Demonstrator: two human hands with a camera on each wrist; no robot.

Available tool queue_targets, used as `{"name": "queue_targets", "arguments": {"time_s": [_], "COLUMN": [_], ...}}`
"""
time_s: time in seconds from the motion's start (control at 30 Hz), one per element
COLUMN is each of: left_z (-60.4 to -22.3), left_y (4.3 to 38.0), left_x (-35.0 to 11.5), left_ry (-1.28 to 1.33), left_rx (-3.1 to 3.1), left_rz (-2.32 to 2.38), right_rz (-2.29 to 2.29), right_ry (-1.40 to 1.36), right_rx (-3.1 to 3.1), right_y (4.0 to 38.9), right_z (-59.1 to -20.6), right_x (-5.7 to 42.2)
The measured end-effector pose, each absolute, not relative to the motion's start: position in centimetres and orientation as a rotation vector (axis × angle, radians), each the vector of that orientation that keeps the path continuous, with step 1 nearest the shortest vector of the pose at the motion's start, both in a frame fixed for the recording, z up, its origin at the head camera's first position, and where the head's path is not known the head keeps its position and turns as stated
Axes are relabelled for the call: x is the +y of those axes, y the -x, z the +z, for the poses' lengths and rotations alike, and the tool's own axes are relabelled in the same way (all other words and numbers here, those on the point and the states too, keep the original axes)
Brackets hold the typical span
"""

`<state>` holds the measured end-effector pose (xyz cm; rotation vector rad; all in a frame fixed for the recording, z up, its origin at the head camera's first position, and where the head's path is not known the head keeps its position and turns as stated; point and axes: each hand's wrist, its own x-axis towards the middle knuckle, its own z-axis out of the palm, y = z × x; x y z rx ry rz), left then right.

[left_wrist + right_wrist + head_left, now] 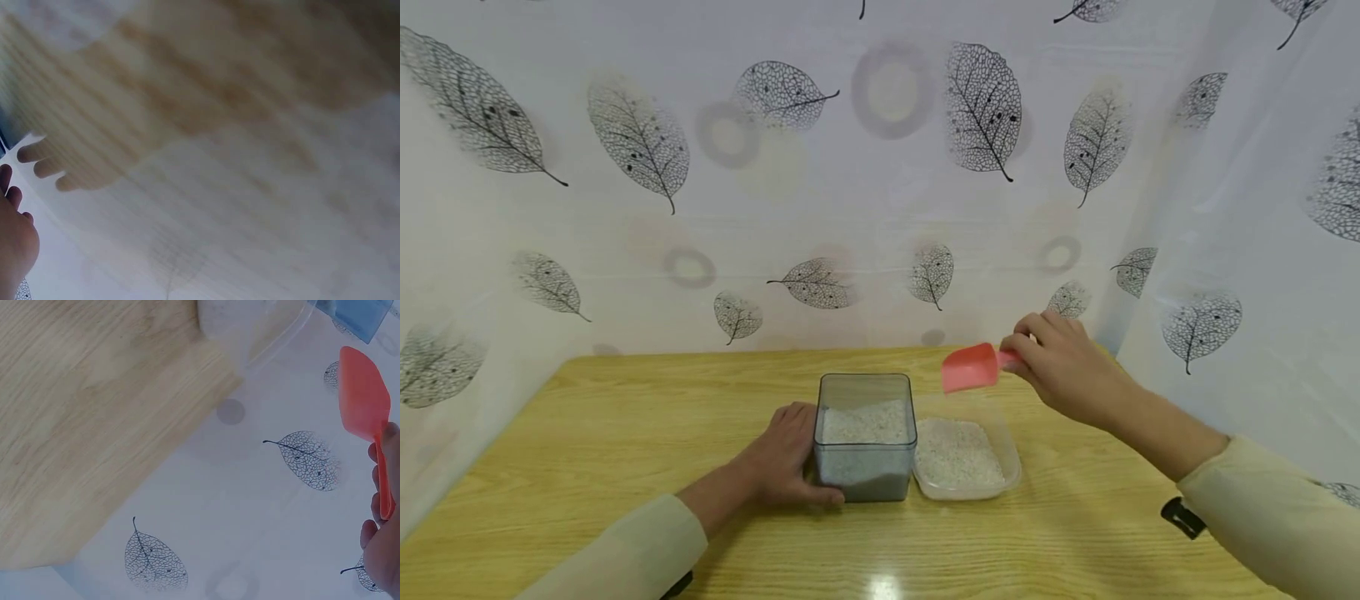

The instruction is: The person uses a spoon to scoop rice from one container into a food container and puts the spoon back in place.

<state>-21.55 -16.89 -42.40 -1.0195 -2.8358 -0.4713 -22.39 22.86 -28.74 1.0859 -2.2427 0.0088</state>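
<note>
My right hand [1067, 367] grips the handle of a red scoop [972, 367], raised over the back of a clear plastic tub [1011, 467]. In the right wrist view the scoop [364, 394] points upward with fingers wrapped round its handle. Pale grains [957, 454], like rice, lie in the clear tub. Beside it on the left stands a taller grey see-through container [865, 475], also partly filled with pale grains [865, 423]. Against that container's left side rests my left hand [786, 458], its thumb extended along the front. The left wrist view shows only part of this hand [15, 231].
Both containers stand on a wood-grain table [647, 433]. A white leaf-patterned curtain [880, 208] hangs behind the table and along both sides. A black strap piece [1182, 517] shows under the right sleeve.
</note>
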Motion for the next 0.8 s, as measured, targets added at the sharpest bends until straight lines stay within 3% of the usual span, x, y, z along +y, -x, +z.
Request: {"name": "queue_targets", "arguments": {"time_s": [0.43, 0.8], "left_z": [-42.5, -42.5], "left_y": [21.5, 21.6], "left_x": [-17.0, -16.9], "left_ry": [1.026, 0.995], "left_rx": [-2.814, -2.845], "left_rz": [-0.456, -0.463], "right_rz": [0.061, -0.240], "right_ry": [-1.194, -1.530], "right_rx": [-2.123, -1.981], "right_y": [22.3, 22.1], "right_z": [-25.9, -23.6], "right_x": [17.3, 12.2]}}
